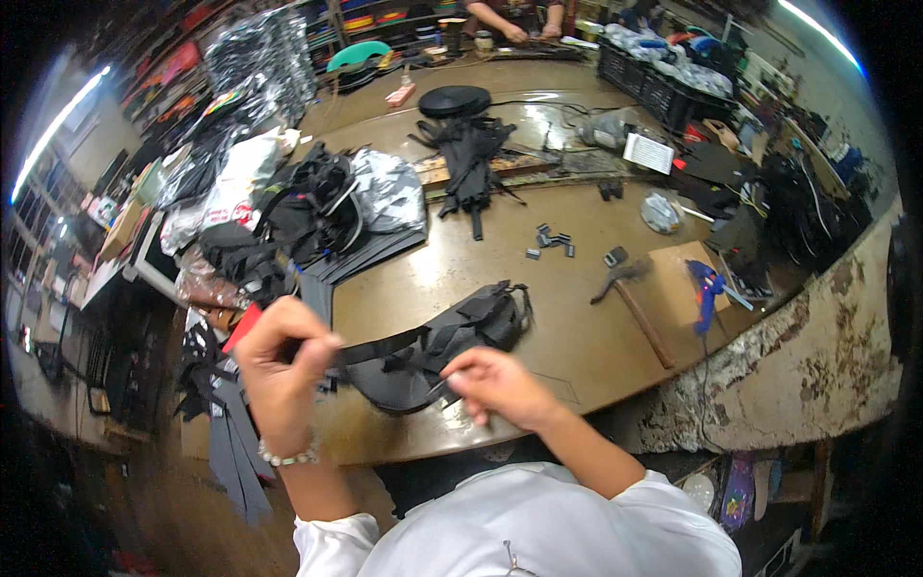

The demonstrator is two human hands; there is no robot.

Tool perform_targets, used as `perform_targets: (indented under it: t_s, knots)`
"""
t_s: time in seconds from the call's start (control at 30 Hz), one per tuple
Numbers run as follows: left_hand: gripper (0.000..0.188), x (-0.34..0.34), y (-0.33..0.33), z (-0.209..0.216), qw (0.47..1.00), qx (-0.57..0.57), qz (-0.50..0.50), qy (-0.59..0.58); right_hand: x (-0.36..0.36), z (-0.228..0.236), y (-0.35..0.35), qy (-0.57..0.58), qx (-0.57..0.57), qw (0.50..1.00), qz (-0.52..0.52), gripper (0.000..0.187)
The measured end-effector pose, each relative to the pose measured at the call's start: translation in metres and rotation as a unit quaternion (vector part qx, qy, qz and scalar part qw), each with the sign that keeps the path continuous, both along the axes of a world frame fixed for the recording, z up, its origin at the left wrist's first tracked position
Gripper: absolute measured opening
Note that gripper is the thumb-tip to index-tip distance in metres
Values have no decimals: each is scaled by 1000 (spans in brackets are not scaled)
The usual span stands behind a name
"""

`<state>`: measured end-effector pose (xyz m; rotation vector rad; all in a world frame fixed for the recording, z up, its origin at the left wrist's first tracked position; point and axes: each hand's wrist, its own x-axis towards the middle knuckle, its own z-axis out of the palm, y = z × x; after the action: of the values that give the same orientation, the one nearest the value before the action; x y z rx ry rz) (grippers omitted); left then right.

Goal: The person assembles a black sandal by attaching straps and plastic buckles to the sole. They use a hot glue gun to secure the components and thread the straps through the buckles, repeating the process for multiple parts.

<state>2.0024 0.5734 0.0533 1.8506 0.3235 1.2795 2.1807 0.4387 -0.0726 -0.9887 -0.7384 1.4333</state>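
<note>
A black fabric bag [394,380] with straps lies near the table's front edge, between my hands. My left hand [284,361], a bead bracelet at its wrist, is raised at the bag's left with thumb and forefinger pinched together. A black strap [385,344] runs from the bag to those fingertips. My right hand [500,388] is closed at the bag's lower right edge. Something thin and dark shows at its fingertips, too blurred to name.
Beyond the bag lie several small black buckles [550,240]. A hammer [642,322], a cardboard piece [678,281] and a blue glue gun [710,293] lie at right. Black straps [468,159] and a webbing roll [454,100] lie farther back. Another person's hands [519,34] are at the far end.
</note>
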Motion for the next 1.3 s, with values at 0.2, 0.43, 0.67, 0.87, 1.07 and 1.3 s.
perform_targets:
  t_s: [0.2, 0.43, 0.67, 0.87, 1.07, 1.3]
  knots:
    - [18, 28, -21, -26, 978, -108, 25, 177, 22, 44, -14, 41, 220, 962, -156, 28]
    - [23, 36, -38, -58, 964, -190, 70, 173, 4, 29, 0, 117, 194, 966, -124, 27]
    - [24, 38, -39, -73, 959, -247, 34, 136, 3, 15, 1, 117, 149, 974, -122, 26]
    - [23, 41, -33, -87, 942, -316, -42, 105, 6, 9, 6, 136, 133, 976, -105, 25]
    - [19, 45, -46, -88, 951, -302, -6, 71, 1, 12, 5, 137, 113, 977, -119, 24]
    - [19, 40, -52, -87, 972, -206, 49, 105, -3, 18, 0, 100, 91, 980, -145, 23]
